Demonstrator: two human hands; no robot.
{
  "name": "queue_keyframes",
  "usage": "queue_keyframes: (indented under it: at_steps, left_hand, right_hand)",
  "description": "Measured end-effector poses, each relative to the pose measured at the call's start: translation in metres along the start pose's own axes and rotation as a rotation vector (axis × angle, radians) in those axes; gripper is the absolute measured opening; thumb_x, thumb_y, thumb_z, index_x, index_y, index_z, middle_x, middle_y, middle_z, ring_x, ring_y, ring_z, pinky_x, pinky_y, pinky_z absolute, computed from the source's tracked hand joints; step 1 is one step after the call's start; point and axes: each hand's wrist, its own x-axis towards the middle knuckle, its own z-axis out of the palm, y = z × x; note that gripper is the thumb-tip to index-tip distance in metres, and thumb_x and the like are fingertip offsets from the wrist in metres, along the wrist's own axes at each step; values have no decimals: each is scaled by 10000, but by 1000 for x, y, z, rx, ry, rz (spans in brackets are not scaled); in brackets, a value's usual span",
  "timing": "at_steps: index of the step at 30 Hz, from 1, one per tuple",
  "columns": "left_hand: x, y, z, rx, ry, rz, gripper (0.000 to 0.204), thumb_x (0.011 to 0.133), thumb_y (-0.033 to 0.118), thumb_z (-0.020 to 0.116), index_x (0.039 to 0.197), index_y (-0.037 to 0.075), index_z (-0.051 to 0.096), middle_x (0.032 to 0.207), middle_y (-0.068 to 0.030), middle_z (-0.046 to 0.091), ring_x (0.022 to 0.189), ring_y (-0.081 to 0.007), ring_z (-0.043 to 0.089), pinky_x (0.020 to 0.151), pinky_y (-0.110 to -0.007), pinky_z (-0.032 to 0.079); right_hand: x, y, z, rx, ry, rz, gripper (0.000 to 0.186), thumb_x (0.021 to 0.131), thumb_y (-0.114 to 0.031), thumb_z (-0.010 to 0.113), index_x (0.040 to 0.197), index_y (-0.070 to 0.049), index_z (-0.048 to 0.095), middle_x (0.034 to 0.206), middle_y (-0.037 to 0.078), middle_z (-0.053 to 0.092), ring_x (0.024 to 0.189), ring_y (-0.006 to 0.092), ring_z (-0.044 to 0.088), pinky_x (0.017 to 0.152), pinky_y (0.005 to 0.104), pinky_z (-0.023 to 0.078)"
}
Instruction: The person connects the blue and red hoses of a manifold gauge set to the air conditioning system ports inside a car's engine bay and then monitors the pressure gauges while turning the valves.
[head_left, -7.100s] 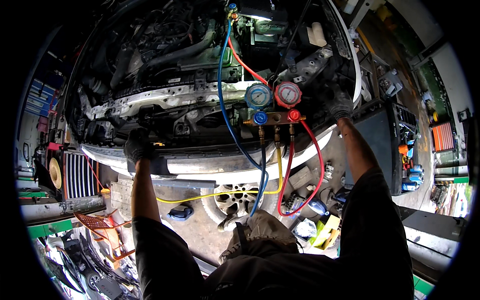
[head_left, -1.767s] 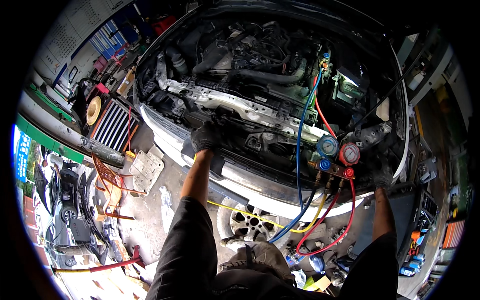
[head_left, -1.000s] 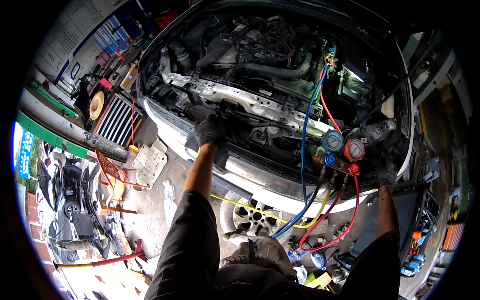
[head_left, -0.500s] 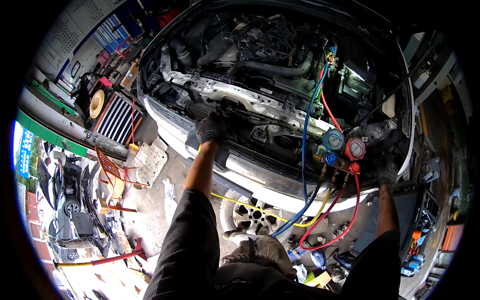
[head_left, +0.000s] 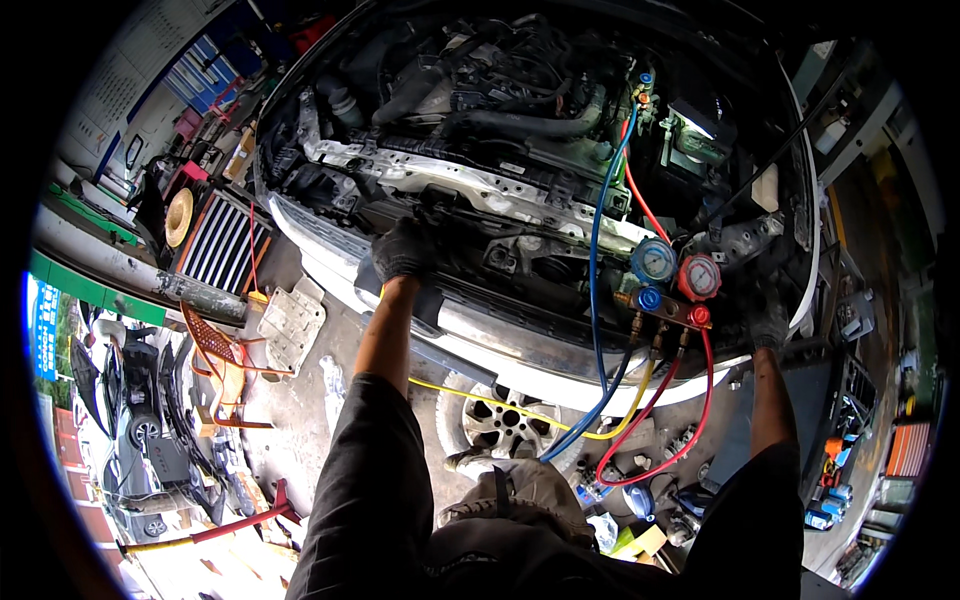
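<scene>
Both my hands wear dark work gloves at the front of a car whose engine bay lies exposed. My left hand (head_left: 405,250) is closed over the upper edge of the white front bumper (head_left: 330,262), left of the middle. At the bumper's right end is my right hand (head_left: 770,322), its fingers lost in shadow. Between the hands, nearer the right one, hangs a manifold gauge set with a blue gauge (head_left: 654,260) and a red gauge (head_left: 699,277). Blue and red hoses rise from it into the engine bay (head_left: 480,95). A silver crossbeam (head_left: 450,180) runs behind the bumper.
Below the bumper a wheel (head_left: 505,420) lies on the floor, with loose parts beside it. A yellow hose (head_left: 480,398) passes over the wheel. An orange chair (head_left: 228,360) and a pale panel (head_left: 293,325) are at left. Tools and cans (head_left: 828,505) sit at lower right.
The view has shifted a little, so the car, gauges and both hands appear slightly farther left and up. My hands keep their places along the bumper.
</scene>
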Motion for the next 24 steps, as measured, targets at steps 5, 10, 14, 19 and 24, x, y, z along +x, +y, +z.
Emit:
queue_keyframes:
  at_steps: [5, 10, 14, 19, 24]
  left_hand:
    - [7, -18, 17, 17, 37, 8, 351, 836, 408, 439, 872, 109, 621, 865, -167, 647, 805, -373, 626, 707, -485, 490]
    - [2, -8, 5, 1, 7, -15, 356, 834, 402, 436, 889, 98, 612, 843, -194, 643, 800, -403, 619, 705, -500, 487]
    - [-1, -1, 1, 7, 23, 32, 352, 836, 394, 430, 904, 97, 608, 835, -200, 642, 793, -408, 618, 707, -508, 482]
    - [0, -8, 3, 14, 20, 38, 352, 837, 392, 429, 906, 97, 607, 836, -201, 642, 794, -407, 617, 708, -509, 478]
    - [-3, -4, -1, -17, 38, 60, 350, 833, 391, 432, 904, 99, 612, 851, -196, 642, 811, -406, 615, 719, -506, 477]
  right_hand:
    - [2, 8, 8, 22, 24, -62, 459, 739, -279, 693, 1160, -135, 579, 1159, 118, 592, 1104, 309, 536, 928, 385, 418]
    - [4, 7, 8, -25, 0, 10, 455, 744, -344, 667, 1159, -181, 578, 1136, 132, 594, 1059, 341, 547, 867, 415, 441]
    - [5, 27, 14, -30, 91, -71, 447, 740, -353, 660, 1154, -204, 578, 1094, 141, 608, 1017, 354, 561, 829, 438, 448]
    - [2, 0, 5, -66, 38, 9, 457, 727, -347, 662, 1155, -214, 572, 1084, 141, 610, 1003, 365, 560, 819, 455, 448]
    - [1, -6, 0, -131, 27, 82, 458, 723, -356, 657, 1156, -237, 570, 1083, 143, 609, 1000, 367, 561, 818, 455, 450]
